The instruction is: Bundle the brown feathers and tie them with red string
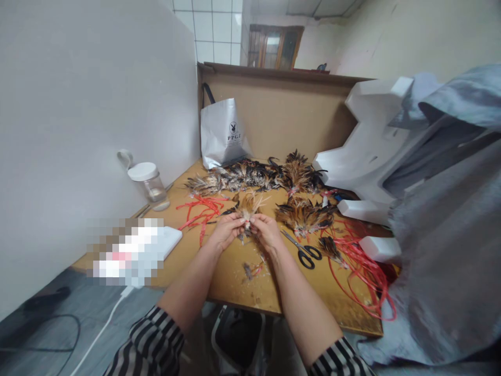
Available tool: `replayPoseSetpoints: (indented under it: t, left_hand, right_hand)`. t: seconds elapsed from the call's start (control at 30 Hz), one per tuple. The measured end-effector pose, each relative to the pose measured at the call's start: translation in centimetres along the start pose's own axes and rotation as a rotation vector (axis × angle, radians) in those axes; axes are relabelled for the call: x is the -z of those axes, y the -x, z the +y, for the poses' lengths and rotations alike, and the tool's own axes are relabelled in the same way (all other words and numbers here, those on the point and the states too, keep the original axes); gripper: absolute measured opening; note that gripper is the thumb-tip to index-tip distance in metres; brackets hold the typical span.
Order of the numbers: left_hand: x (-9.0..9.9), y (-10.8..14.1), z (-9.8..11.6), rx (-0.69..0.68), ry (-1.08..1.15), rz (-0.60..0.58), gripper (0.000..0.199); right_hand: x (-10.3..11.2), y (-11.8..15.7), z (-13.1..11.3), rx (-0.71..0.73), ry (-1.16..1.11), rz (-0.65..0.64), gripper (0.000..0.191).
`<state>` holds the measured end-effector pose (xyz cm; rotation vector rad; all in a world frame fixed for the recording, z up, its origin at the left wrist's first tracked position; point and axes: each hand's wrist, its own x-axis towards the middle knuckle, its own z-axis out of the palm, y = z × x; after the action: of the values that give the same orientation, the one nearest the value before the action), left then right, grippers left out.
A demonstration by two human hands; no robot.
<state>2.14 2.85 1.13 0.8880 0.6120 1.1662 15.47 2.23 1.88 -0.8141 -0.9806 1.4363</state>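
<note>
- Silver tote bag [221, 130]: black rabbit-head logo, "PPGZ".
- Tan, wispy feather bunch [249, 203] fans out above the yellow-brown table [230, 277].
- Left hand [228, 230] and right hand [266, 233] both pinch its base.

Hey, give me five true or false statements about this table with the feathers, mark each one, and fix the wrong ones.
1. The left hand and right hand both pinch one tan feather bundle. True.
2. The black-handled scissors are in the right hand. False: they lie on the tabletop, beside the right forearm.
3. Red strips lie on both sides of the hands. True.
4. The clear jar stands uncapped. False: a white lid is on it.
5. The silver bag is nearer the person than the hands are. False: it stands beyond them, at the back.
</note>
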Motion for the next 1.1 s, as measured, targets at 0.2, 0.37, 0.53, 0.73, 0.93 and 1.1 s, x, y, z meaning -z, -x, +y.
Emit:
replayPoseSetpoints:
  t: [0.2, 0.37, 0.53, 0.73, 0.93, 1.1]
  left_hand:
    - [0.0, 0.0, -0.1, 0.012, -0.036, -0.024, 0.024]
    - [-0.3, -0.2, 0.1, -0.119, -0.237, 0.163, 0.023]
    - [-1.0, 0.0, 0.5, -0.176, -0.362, 0.173, 0.021]
    - [-0.9, -0.1, 0.0, -0.136, -0.247, 0.186, 0.024]
    - [-0.5, -0.4, -0.6, -0.081, -0.063, 0.202, 0.028]
    - [-0.8, -0.1, -0.3, -0.043, -0.021, 0.139, 0.029]
  right_hand:
    - [0.1, -0.1, 0.3, -0.087, -0.098, -0.055, 0.020]
    - [0.0, -0.3, 0.7, -0.032, 0.038, 0.053, 0.029]
    - [-0.1, -0.4, 0.9, 0.063, 0.154, 0.133, 0.025]
    - [-0.4, -0.5, 1.3, -0.056, -0.071, 0.129, 0.027]
    - [-0.6, -0.4, 1.3, -0.113, -0.195, 0.128, 0.029]
    - [-0.3, -0.5, 1.4, -0.051, -0.116, 0.130, 0.028]
